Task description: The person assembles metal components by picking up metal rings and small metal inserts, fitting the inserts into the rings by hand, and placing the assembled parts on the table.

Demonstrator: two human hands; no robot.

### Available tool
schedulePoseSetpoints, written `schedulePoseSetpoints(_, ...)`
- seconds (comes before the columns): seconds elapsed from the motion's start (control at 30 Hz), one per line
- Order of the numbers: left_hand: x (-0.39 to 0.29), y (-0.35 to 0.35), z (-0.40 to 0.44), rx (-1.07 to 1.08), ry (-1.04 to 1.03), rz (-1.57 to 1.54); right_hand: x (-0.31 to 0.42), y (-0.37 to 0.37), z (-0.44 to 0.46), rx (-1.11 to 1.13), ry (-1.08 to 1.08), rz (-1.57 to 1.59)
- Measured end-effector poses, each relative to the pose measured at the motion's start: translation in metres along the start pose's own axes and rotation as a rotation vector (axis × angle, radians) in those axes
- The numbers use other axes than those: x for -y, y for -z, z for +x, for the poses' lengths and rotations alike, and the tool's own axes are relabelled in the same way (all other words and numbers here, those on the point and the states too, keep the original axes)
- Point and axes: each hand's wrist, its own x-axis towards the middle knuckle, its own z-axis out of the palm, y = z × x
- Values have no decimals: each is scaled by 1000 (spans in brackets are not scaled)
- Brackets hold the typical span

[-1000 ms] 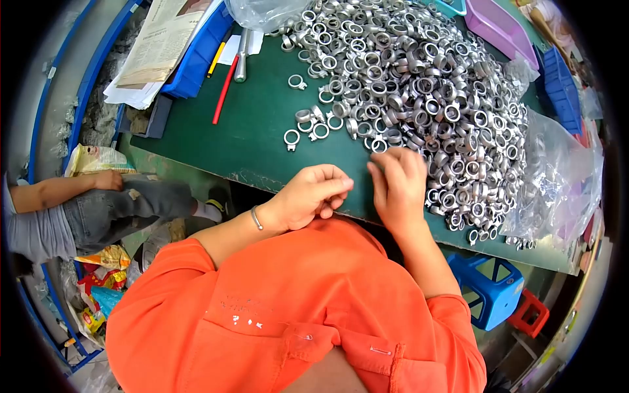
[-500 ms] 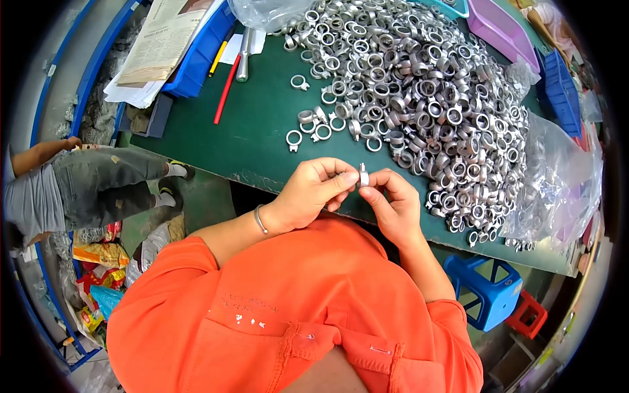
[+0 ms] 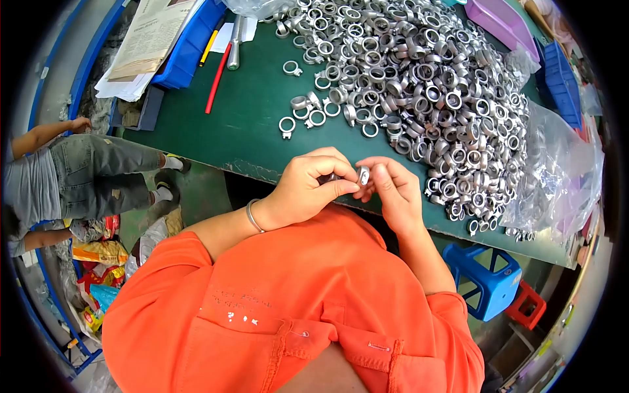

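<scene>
Between my two hands, just past the near edge of the green table (image 3: 262,141), a small metal ring (image 3: 363,175) is pinched. My left hand (image 3: 311,180) has its thumb and fingertips on the ring's left side; its other fingers are curled, with something dark and too small to tell inside them. My right hand (image 3: 393,190) grips the ring from the right with thumb and fingers. Beyond the hands lies a big heap of similar metal rings (image 3: 426,92), each with a small lug. Several loose rings (image 3: 316,118) lie at the heap's left side.
Left on the table are a red pen (image 3: 218,78), a metal tool (image 3: 234,49) and a blue bin (image 3: 190,52) with papers. A plastic bag (image 3: 557,177) and pink tray (image 3: 501,23) are right. A blue stool (image 3: 485,278) stands below. Another person (image 3: 85,170) is at left.
My right hand has come from the heap's edge to my left hand, and a ring now shows between them. The ring has turned. At left, the other person has shifted posture and arms.
</scene>
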Motion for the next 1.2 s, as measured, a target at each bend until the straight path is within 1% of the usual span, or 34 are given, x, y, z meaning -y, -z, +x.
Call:
schedulePoseSetpoints(0.03,-1,-2,-1,0,0,-1,0,-1,-1,7,27,25)
schedulePoseSetpoints(0.1,-5,-4,-3,-66,214,-154,-6,2,0,13,62,33)
schedulePoseSetpoints(0.13,-5,-3,-2,-69,214,-154,-7,-1,2,-8,207,79)
schedulePoseSetpoints(0.17,-4,0,0,-65,356,-298,-9,-3,3,-30,353,125)
schedulePoseSetpoints(0.2,-4,1,0,-58,498,-444,-11,1,3,2,383,101)
schedulePoseSetpoints(0.23,-4,0,0,-58,498,-445,-11,0,2,1,383,100)
schedulePoseSetpoints(0.3,-3,0,0,-68,635,-730,-10,-4,1,-83,440,16)
schedulePoseSetpoints(0.33,-7,1,3,-63,712,-813,-9,-1,3,-42,538,-232)
schedulePoseSetpoints(0.37,-3,2,2,-68,706,-814,-6,2,6,1,635,-481)
schedulePoseSetpoints(0.4,3,4,1,-54,702,-941,8,-5,8,47,668,-576)
schedulePoseSetpoints(0.43,6,5,0,-40,697,-1068,11,-7,13,68,753,-661)
schedulePoseSetpoints(0.47,6,6,-1,-76,746,-1045,10,-3,20,26,841,-841)
schedulePoseSetpoints(0.5,5,6,-1,-79,743,-1045,7,3,29,-22,926,-1021)
schedulePoseSetpoints(0.57,3,3,-1,-67,750,-875,5,2,45,-217,821,-1263)
schedulePoseSetpoints(0.6,2,3,-1,-61,753,-789,4,3,53,-250,774,-1365)
schedulePoseSetpoints(0.63,2,3,-2,-61,750,-788,3,4,59,-284,725,-1464)
schedulePoseSetpoints(0.7,1,5,-2,-47,677,-728,2,3,61,-298,702,-1469)
schedulePoseSetpoints(0.77,3,6,-2,-81,665,-685,5,5,53,-234,618,-1458)
schedulePoseSetpoints(0.8,3,7,-3,-111,658,-643,3,6,49,-227,634,-1381)
schedulePoseSetpoints(0.83,4,7,-2,-111,657,-644,3,6,45,-227,634,-1382)
schedulePoseSetpoints(0.9,4,6,0,-139,652,-655,2,6,37,-123,617,-1068)
schedulePoseSetpoints(0.93,4,6,1,-140,652,-657,-1,7,33,-88,559,-900)
schedulePoseSetpoints(0.97,2,5,2,-145,646,-689,0,6,27,-86,557,-901)
schedulePoseSetpoints(1.03,0,4,4,-151,645,-725,2,3,19,-55,316,-475)
schedulePoseSetpoints(1.1,-2,5,5,-111,663,-801,1,6,16,-40,331,-466)
schedulePoseSetpoints(1.13,-3,6,6,-111,664,-802,-1,8,16,-30,382,-494)
schedulePoseSetpoints(1.17,-4,8,8,-77,698,-838,-2,9,16,-19,434,-520)
schedulePoseSetpoints(1.2,-4,8,8,-43,732,-873,-3,10,17,-19,432,-519)
